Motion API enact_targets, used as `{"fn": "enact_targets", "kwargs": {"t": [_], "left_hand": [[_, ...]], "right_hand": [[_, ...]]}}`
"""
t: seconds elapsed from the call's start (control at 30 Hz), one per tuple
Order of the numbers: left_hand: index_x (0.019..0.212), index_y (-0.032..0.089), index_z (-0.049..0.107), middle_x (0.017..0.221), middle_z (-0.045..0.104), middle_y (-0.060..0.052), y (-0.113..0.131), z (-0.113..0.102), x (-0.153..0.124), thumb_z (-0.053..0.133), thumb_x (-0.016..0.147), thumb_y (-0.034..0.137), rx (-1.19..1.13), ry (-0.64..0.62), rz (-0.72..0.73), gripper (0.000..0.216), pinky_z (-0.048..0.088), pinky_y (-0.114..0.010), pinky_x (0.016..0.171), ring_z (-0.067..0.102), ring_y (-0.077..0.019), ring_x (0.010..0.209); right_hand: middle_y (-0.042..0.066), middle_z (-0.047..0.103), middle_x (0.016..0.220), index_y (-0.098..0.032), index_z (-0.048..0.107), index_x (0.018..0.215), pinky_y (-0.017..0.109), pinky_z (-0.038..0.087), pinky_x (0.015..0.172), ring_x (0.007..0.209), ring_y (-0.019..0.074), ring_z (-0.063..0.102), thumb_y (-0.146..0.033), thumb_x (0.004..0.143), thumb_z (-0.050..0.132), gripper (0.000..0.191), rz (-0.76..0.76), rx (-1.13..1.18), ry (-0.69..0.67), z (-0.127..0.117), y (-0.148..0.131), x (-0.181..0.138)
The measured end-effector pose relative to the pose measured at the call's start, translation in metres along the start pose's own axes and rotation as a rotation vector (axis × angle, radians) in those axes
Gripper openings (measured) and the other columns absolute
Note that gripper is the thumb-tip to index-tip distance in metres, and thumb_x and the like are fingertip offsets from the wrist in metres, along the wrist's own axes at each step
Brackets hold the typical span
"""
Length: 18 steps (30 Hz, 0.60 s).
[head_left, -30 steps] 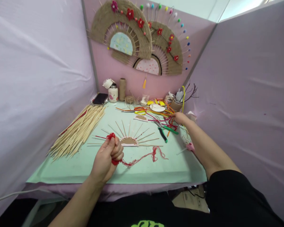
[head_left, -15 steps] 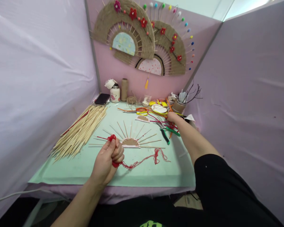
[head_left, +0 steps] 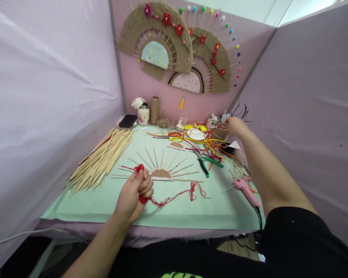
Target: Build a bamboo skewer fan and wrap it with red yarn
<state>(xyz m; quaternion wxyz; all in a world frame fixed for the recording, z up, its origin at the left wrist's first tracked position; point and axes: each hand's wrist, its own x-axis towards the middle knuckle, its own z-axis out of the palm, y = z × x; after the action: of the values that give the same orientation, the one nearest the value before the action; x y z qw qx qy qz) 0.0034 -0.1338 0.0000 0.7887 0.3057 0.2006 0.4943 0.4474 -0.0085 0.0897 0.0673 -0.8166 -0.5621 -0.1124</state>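
Note:
My left hand [head_left: 135,188] is closed around a bunch of red yarn [head_left: 139,168], with some of it poking out above and below the fist. From it a loose red strand [head_left: 174,198] trails right across the green cloth to a small tangle. Just behind the fist lies a half-round cardboard piece [head_left: 161,173] with thin sticks fanning out from it. My right hand [head_left: 234,125] reaches to the back right, beside a brown holder [head_left: 219,134] with twigs. Its fingertips are small and partly hidden, so I cannot make out what they hold.
A heap of wooden sticks [head_left: 101,160] lies on the left. Coloured pipe cleaners [head_left: 214,146], green-handled pliers [head_left: 203,166] and a pink glue gun [head_left: 246,192] are on the right. A phone [head_left: 128,121], a jar [head_left: 143,115] and a twine spool [head_left: 154,110] stand behind.
My right hand has moved right and back, from the pipe cleaners to the brown holder. The glue gun has come into sight. My left hand stays closed on the yarn.

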Motion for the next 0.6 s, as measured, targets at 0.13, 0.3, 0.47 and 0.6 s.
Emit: {"fn": "enact_targets", "kwargs": {"t": [0.13, 0.3, 0.47, 0.6], "left_hand": [[0.073, 0.016, 0.047, 0.054, 0.021, 0.010, 0.002, 0.002, -0.003, 0.065, 0.089, 0.036, -0.010, 0.010, 0.004, 0.031, 0.018, -0.015, 0.041, 0.013, -0.0036, 0.045], [0.073, 0.016, 0.047, 0.054, 0.017, 0.010, 0.008, 0.003, -0.010, 0.066, 0.088, 0.037, -0.033, 0.025, 0.016, 0.032, 0.016, -0.015, 0.041, 0.011, -0.0038, 0.045], [0.074, 0.017, 0.046, 0.053, 0.017, 0.011, -0.011, 0.003, -0.016, 0.069, 0.085, 0.041, -0.031, -0.004, 0.014, 0.035, 0.013, -0.015, 0.041, 0.010, -0.0039, 0.044], [0.073, 0.017, 0.046, 0.049, 0.021, 0.012, -0.040, 0.002, -0.020, 0.070, 0.082, 0.048, 0.027, -0.084, -0.057, 0.040, 0.014, -0.017, 0.041, 0.014, -0.0034, 0.042]], "right_hand": [[0.020, 0.071, 0.098, -0.010, 0.072, 0.094, 0.034, 0.048, 0.078, 0.095, 0.0276, 0.066, -0.019, 0.089, 0.053, 0.022, 0.068, 0.084, 0.114, -0.012, -0.004, -0.027], [0.003, 0.060, 0.063, -0.016, 0.067, 0.085, 0.025, 0.041, 0.052, 0.055, 0.0138, 0.052, -0.042, 0.089, 0.054, 0.029, 0.131, 0.763, 0.126, 0.000, -0.033, -0.067], [-0.005, 0.047, 0.058, -0.021, 0.057, 0.072, 0.022, 0.038, 0.046, 0.049, 0.0087, 0.043, -0.049, 0.068, 0.077, 0.035, 0.077, 1.533, -0.111, 0.019, -0.103, -0.115], [-0.004, 0.052, 0.064, -0.021, 0.059, 0.075, 0.022, 0.045, 0.053, 0.055, 0.0082, 0.048, -0.051, 0.059, 0.084, 0.042, -0.007, 1.726, -0.342, 0.023, -0.170, -0.154]]}}
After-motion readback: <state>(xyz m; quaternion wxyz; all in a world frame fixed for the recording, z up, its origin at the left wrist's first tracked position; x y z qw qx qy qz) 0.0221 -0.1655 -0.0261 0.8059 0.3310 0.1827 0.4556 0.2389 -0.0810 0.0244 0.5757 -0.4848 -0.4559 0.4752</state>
